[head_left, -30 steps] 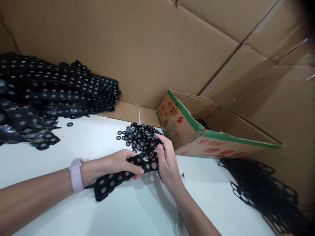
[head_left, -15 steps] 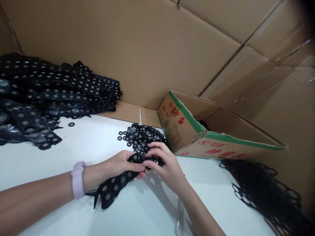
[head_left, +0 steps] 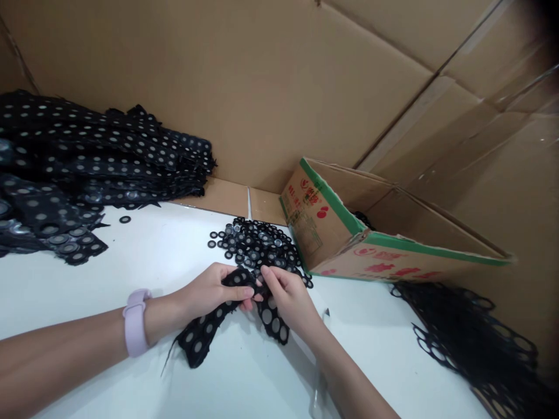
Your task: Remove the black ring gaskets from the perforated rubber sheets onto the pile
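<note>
Two hands meet at lower centre of the frame on one black perforated strip (head_left: pixel 205 334). Left hand (head_left: pixel 208 291), pink wristband (head_left: pixel 134 322) on its wrist: fingers closed around the strip's upper end. Right hand (head_left: pixel 286 297): fingers pinched on the same strip where it folds. Strip trails down-left onto the white worktop (head_left: pixel 166 256). Pile of black rings (head_left: pixel 255 241) just above the hands. Stacked strips (head_left: pixel 87 169), upper left. Cardboard box (head_left: pixel 349 233), right of centre.
</note>
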Motion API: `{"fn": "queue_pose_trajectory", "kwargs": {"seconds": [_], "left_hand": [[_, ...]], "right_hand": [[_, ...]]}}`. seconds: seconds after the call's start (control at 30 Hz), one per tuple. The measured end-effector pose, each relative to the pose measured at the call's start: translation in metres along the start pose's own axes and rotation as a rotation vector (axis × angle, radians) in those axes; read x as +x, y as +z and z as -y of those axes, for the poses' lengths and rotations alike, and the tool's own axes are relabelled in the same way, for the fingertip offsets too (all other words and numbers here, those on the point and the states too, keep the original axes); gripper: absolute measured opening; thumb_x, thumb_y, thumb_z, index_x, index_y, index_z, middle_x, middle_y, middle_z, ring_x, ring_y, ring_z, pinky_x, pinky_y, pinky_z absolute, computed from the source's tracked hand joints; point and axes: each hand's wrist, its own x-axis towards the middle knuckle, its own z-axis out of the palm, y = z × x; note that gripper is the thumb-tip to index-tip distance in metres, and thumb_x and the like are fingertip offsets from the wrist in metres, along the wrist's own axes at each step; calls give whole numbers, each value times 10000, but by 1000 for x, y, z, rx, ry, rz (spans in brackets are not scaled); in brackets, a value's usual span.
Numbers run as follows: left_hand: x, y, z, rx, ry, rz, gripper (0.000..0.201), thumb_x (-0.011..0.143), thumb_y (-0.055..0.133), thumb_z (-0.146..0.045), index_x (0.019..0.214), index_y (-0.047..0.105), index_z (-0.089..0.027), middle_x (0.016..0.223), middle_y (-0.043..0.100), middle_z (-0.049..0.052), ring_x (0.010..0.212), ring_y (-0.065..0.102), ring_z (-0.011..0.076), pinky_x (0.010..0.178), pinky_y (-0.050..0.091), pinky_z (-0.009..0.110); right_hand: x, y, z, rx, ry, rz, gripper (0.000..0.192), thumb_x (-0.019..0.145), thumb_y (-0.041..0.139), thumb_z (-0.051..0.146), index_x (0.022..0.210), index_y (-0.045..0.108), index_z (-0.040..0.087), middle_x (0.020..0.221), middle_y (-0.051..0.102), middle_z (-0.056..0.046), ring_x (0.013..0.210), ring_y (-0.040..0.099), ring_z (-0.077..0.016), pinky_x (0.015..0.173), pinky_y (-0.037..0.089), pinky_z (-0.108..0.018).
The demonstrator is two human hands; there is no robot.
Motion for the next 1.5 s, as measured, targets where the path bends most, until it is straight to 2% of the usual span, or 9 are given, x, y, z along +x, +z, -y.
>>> {"fn": "queue_pose_trajectory", "kwargs": {"seconds": [0.23, 0.37, 0.43, 0.53, 0.63, 0.9, 1.23, 1.4, 1.5], "left_hand": [[0, 1, -1, -40, -58, 47, 265, 712, 811, -377, 816, 735, -145, 725, 776, 29, 647, 704, 192, 707, 545, 314], [0, 2, 3, -62, -91, 82, 330, 683, 832, -404, 854, 726, -141, 725, 781, 35, 672, 732, 220, 718, 568, 349], [1, 3, 4, -61, -89, 79, 344, 692, 819, -428, 853, 709, -145, 763, 785, 41, 729, 742, 242, 748, 576, 379], [2, 6, 3, -19, -51, 62, 294, 720, 802, -382, 869, 700, -151, 804, 773, 33, 811, 729, 254, 801, 561, 389], [1, 8, 2, 49, 9, 38, 175, 740, 781, -283, 842, 689, -175, 802, 741, 3, 832, 697, 234, 801, 528, 342], [4, 3, 4, 153, 8, -17, 299, 642, 834, -226, 848, 620, -194, 788, 679, -33, 825, 651, 230, 703, 472, 294], [-1, 2, -6, 1, -262, 249, 498, 674, 767, -670, 747, 727, -178, 673, 763, 31, 576, 723, 222, 588, 561, 318], [3, -2, -9, -10, -393, 277, 809, 766, 442, -865, 514, 726, -151, 481, 713, 93, 463, 689, 230, 526, 561, 325], [6, -4, -7, -56, -418, 220, 912, 803, 285, -884, 588, 769, -141, 552, 754, 109, 493, 701, 216, 529, 561, 301]], "right_hand": [[8, -8, -11, -5, 22, -283, 397, 996, 383, 419, 864, 663, 172, 983, 687, -107, 747, 684, -199, 689, 563, -322], [7, -23, -6, -53, -20, -463, 377, 1020, 344, 409, 893, 616, 182, 929, 641, -104, 739, 636, -207, 698, 546, -348], [2, -22, 3, -66, -103, -376, 359, 1016, 372, 394, 887, 646, 201, 901, 671, -86, 741, 635, -203, 702, 536, -330], [-6, -9, 19, -82, -292, -38, 317, 1013, 401, 302, 950, 701, 221, 969, 742, -67, 838, 690, -198, 764, 550, -304], [-10, 2, 28, -98, -362, 107, 316, 1017, 396, 239, 990, 711, 222, 1000, 764, -66, 920, 703, -206, 823, 552, -313], [-12, -3, 29, -60, -384, 167, 342, 1032, 390, 268, 974, 725, 232, 918, 756, -54, 844, 685, -192, 760, 550, -298], [-9, -15, 30, 48, -254, 186, 395, 1038, 389, 338, 944, 751, 212, 829, 733, -51, 764, 688, -174, 696, 526, -260], [-6, -10, 21, 153, -86, 4, 397, 1029, 412, 424, 1031, 755, 223, 963, 778, -61, 891, 725, -204, 808, 576, -306], [0, 1, 5, 173, -12, -158, 403, 1020, 421, 447, 1097, 724, 193, 1109, 757, -104, 905, 744, -222, 832, 613, -366]]}}
